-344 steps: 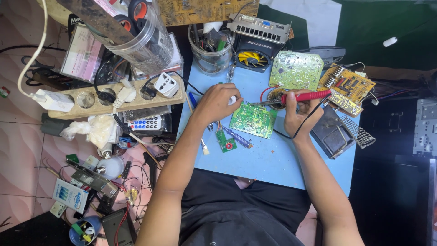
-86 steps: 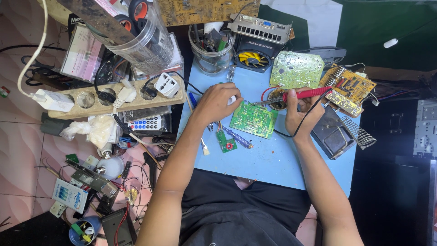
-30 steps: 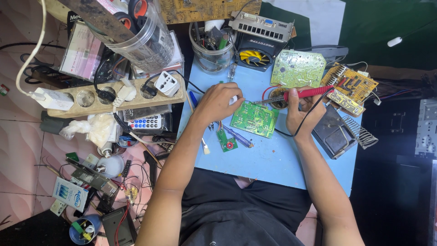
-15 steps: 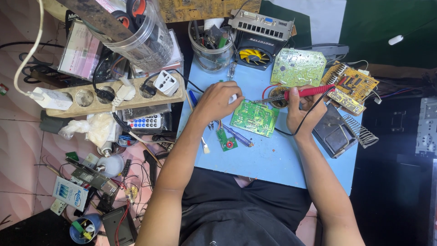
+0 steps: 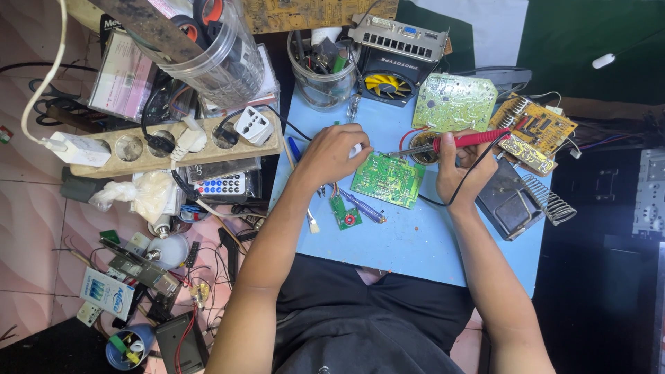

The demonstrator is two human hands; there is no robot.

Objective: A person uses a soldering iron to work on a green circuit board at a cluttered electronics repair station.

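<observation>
My right hand (image 5: 463,170) grips the red soldering iron (image 5: 457,143), tip near the green circuit board (image 5: 388,179) mid-table (image 5: 415,239). My left hand (image 5: 332,154) curls at board's edge; its grasp hidden.

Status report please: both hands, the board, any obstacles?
Right hand grips red soldering iron. Left hand rests at green circuit board. Small screwdriver beside board.

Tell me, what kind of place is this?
Most likely a small electronics repair bench. The right hand holds a red soldering iron over a green circuit board, the left hand steadies it, and more circuit boards lie around.
</observation>
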